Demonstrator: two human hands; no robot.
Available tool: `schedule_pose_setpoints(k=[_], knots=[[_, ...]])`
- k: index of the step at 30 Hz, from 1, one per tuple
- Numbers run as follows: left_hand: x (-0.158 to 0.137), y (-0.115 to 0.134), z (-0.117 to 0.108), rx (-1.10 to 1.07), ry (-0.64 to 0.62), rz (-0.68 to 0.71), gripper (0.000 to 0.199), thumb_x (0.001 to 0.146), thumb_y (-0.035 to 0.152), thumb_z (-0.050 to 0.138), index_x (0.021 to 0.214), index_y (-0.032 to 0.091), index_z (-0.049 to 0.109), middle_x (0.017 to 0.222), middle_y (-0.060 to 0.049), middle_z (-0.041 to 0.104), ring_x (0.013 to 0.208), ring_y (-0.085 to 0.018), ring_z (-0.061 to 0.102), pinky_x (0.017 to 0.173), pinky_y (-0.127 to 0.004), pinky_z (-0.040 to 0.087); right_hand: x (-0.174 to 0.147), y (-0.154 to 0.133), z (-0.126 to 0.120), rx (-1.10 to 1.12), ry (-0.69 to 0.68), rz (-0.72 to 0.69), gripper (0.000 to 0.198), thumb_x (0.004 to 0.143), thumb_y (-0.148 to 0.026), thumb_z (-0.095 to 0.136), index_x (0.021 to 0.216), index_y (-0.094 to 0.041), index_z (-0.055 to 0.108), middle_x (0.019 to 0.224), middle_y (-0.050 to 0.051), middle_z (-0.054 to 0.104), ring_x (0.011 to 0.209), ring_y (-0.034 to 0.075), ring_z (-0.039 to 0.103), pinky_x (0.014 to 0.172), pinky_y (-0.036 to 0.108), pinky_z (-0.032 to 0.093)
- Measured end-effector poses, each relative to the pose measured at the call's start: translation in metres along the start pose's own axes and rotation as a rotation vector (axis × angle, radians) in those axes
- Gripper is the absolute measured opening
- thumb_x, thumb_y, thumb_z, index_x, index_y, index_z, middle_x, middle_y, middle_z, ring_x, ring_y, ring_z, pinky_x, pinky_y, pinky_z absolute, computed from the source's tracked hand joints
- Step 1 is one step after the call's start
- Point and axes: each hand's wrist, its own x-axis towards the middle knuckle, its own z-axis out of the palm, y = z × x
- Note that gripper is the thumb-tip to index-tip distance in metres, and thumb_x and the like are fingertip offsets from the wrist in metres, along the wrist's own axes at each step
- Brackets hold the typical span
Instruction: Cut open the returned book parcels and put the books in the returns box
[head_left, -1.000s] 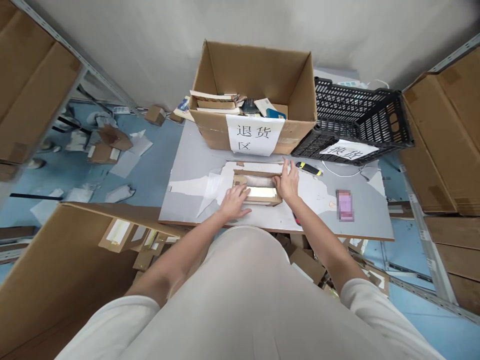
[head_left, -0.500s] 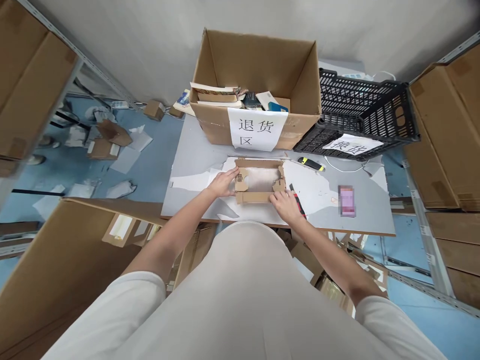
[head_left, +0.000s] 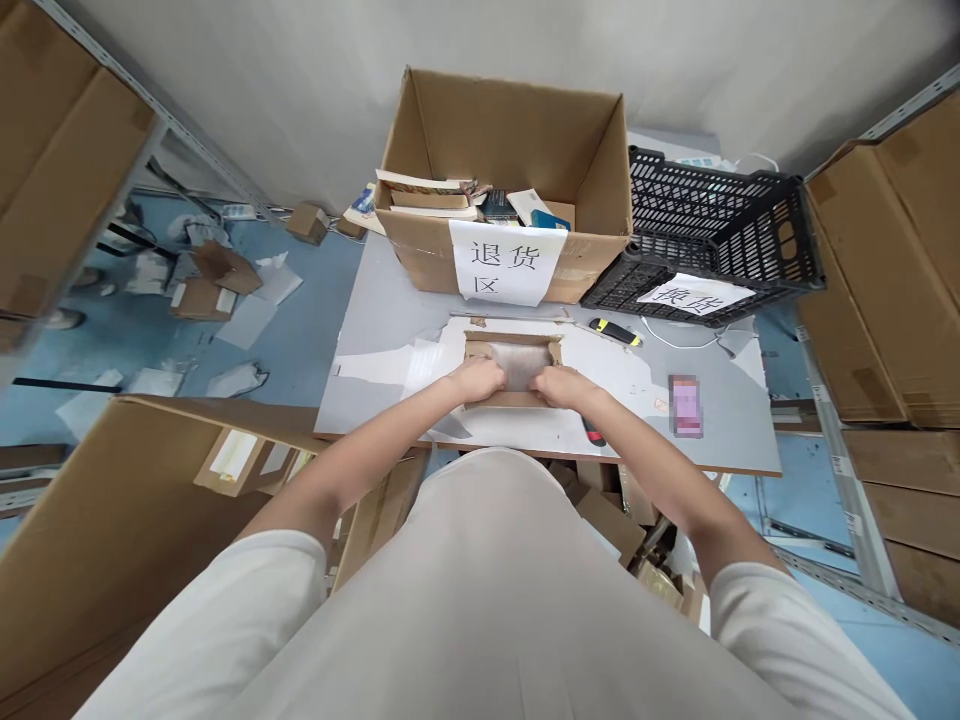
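Note:
A small open cardboard box (head_left: 513, 400) lies on the table in front of me, with a pale, whitish surface showing inside it. My left hand (head_left: 480, 378) is closed at the box's left end, fingers curled over into the opening. At the right end my right hand (head_left: 559, 386) is closed in the same way, its fingertips hidden inside. A red and black utility knife (head_left: 593, 432) lies partly under my right wrist. Farther back on the table is a yellow and black utility knife (head_left: 616, 332).
Behind stands a large carton (head_left: 420, 250) holding several books, with a paper sign on its front. A black plastic crate (head_left: 720, 225) is beside it. A blurred pink rectangular item (head_left: 685, 406) lies at the table's right. Cartons flank the table (head_left: 375, 300) on both sides.
Both hands have moved from the box's outer edges inward, and their fingers now curl into the opening. The right forearm now covers most of the red utility knife. The view has shifted slightly.

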Motion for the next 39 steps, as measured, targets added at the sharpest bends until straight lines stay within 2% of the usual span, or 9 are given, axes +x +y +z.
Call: schedule_pose_setpoints(k=[5,9,12,15,21,27,31,36,39], knots=[[0.019,0.006,-0.002,0.106,-0.075,-0.078,0.024,0.081,0.031,0.058,0.078,0.014,0.075,0.082,-0.016,0.073,0.082,-0.027,0.066,0.09,-0.045,0.033,0.021,-0.01,-0.004,-0.252,-0.097,0.111,0.029,0.09,-0.016,0.045,0.094,-0.009,0.073,0.099,0.019,0.07,0.097,0.028,0.062,0.094,0.043,0.031],[-0.005,0.002,-0.005,0.25,-0.011,-0.179,0.039,0.083,0.047,0.056,0.089,0.015,0.076,0.087,-0.015,0.072,0.085,-0.028,0.064,0.105,-0.057,0.015,0.003,0.004,0.003,-0.242,0.118,0.164,0.045,0.084,-0.045,0.056,0.111,-0.011,0.066,0.109,0.022,0.065,0.1,0.033,0.058,0.094,0.049,0.029],[-0.028,-0.006,0.0,0.26,0.04,-0.266,0.047,0.081,0.05,0.057,0.107,0.014,0.072,0.12,-0.019,0.063,0.11,-0.035,0.055,0.11,-0.058,0.006,-0.016,0.024,0.014,-0.172,0.223,0.13,0.038,0.084,-0.042,0.054,0.101,-0.01,0.068,0.105,0.02,0.063,0.102,0.032,0.056,0.096,0.049,0.032],[-0.044,-0.02,0.013,0.131,0.089,-0.294,0.07,0.082,0.057,0.051,0.136,0.012,0.051,0.149,-0.019,0.037,0.136,-0.035,0.032,0.113,-0.056,0.006,-0.03,0.043,0.037,-0.006,0.327,0.075,0.031,0.087,-0.026,0.047,0.101,-0.008,0.068,0.11,0.019,0.062,0.107,0.028,0.056,0.099,0.04,0.037],[-0.047,-0.041,0.04,-0.147,0.037,-0.358,0.119,0.066,0.077,0.053,0.152,0.01,0.004,0.158,-0.021,0.008,0.144,-0.037,0.016,0.111,-0.059,0.012,-0.045,0.06,0.078,0.269,0.425,0.104,0.047,0.092,-0.018,0.036,0.137,-0.011,0.048,0.144,0.014,0.046,0.131,0.022,0.045,0.106,0.037,0.038],[-0.043,-0.043,0.049,-0.252,0.04,-0.409,0.133,0.056,0.076,0.063,0.152,0.013,-0.005,0.157,-0.022,0.011,0.143,-0.038,0.02,0.111,-0.057,0.014,-0.034,0.036,0.042,0.054,0.313,0.196,0.044,0.088,-0.006,0.036,0.126,-0.011,0.056,0.132,0.018,0.056,0.124,0.027,0.051,0.11,0.051,0.026],[-0.045,-0.043,0.051,-0.258,0.075,-0.431,0.135,0.054,0.077,0.065,0.152,0.013,-0.002,0.156,-0.022,0.017,0.141,-0.039,0.022,0.111,-0.06,0.01,0.001,0.005,0.015,-0.022,0.253,0.14,0.051,0.084,0.002,0.034,0.133,-0.005,0.048,0.139,0.021,0.049,0.128,0.026,0.046,0.109,0.041,0.026],[-0.041,-0.04,0.052,-0.278,0.114,-0.453,0.136,0.052,0.08,0.063,0.152,0.013,0.0,0.155,-0.023,0.021,0.138,-0.04,0.027,0.11,-0.063,0.008,0.041,-0.008,0.01,0.015,0.235,0.217,0.062,0.082,0.0,0.04,0.143,-0.002,0.032,0.14,0.023,0.045,0.127,0.028,0.042,0.108,0.04,0.026],[-0.04,-0.037,0.052,-0.294,0.127,-0.476,0.136,0.052,0.081,0.063,0.152,0.013,0.002,0.155,-0.024,0.021,0.137,-0.04,0.028,0.11,-0.064,0.006,0.048,-0.008,0.012,0.006,0.22,0.261,0.056,0.081,-0.003,0.045,0.137,-0.006,0.042,0.13,0.022,0.052,0.12,0.029,0.047,0.107,0.043,0.028]])
